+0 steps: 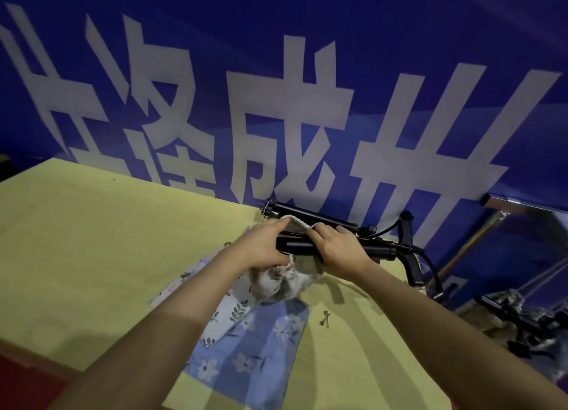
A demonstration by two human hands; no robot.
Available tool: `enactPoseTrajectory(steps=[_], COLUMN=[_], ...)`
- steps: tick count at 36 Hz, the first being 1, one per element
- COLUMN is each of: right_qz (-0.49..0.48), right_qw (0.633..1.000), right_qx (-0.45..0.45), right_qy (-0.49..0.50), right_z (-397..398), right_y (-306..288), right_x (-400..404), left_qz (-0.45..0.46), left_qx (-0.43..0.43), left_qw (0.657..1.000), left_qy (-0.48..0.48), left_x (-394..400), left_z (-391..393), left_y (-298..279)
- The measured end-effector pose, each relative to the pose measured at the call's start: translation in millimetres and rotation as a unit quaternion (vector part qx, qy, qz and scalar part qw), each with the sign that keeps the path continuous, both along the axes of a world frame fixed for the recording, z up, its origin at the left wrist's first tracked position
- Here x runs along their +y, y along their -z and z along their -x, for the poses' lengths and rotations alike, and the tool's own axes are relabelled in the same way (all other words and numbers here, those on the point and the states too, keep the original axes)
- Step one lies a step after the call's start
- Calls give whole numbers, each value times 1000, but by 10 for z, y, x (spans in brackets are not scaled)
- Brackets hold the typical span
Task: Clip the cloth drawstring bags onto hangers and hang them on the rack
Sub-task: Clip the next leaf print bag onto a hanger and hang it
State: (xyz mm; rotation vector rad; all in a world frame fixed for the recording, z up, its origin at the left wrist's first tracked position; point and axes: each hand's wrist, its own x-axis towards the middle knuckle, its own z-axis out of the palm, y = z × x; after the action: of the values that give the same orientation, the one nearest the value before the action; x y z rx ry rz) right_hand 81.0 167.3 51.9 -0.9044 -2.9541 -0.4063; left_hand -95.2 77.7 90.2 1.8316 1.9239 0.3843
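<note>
The left hand (261, 243) and right hand (336, 250) both grip one black hanger (302, 246) over a bunched-up bag (276, 280) just under the fingers, so clipping is only starting, and two flat bags (246, 342) nearer the person wait unclipped.

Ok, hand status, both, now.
Left hand: grips the black hanger and the cloth bag.
Right hand: grips the same hanger.

Both forearms were bare to the frame's lower edge, no sleeves in view. The left hand (261, 243) and right hand (338, 250) wore no gloves, rings or watch.
</note>
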Motion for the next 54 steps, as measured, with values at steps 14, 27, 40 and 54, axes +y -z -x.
enactPoseTrajectory(steps=[14, 27, 40, 54], right_qz=[-216, 166, 344, 568], right_qw=[957, 941, 880, 637], right_qx=[177, 279, 281, 517], right_qy=[-85, 93, 168, 63], right_z=[-30, -80, 210, 159], right_y=[-140, 103, -116, -497], right_x=[-74, -229, -159, -287], left_qz=[-157, -221, -259, -238], left_qx=[188, -64, -183, -226], left_qw=[965, 949, 922, 913], left_qy=[-90, -216, -223, -243], left_x=[84, -12, -201, -169], left_z=[-258, -155, -46, -68], left_y=[204, 225, 241, 406])
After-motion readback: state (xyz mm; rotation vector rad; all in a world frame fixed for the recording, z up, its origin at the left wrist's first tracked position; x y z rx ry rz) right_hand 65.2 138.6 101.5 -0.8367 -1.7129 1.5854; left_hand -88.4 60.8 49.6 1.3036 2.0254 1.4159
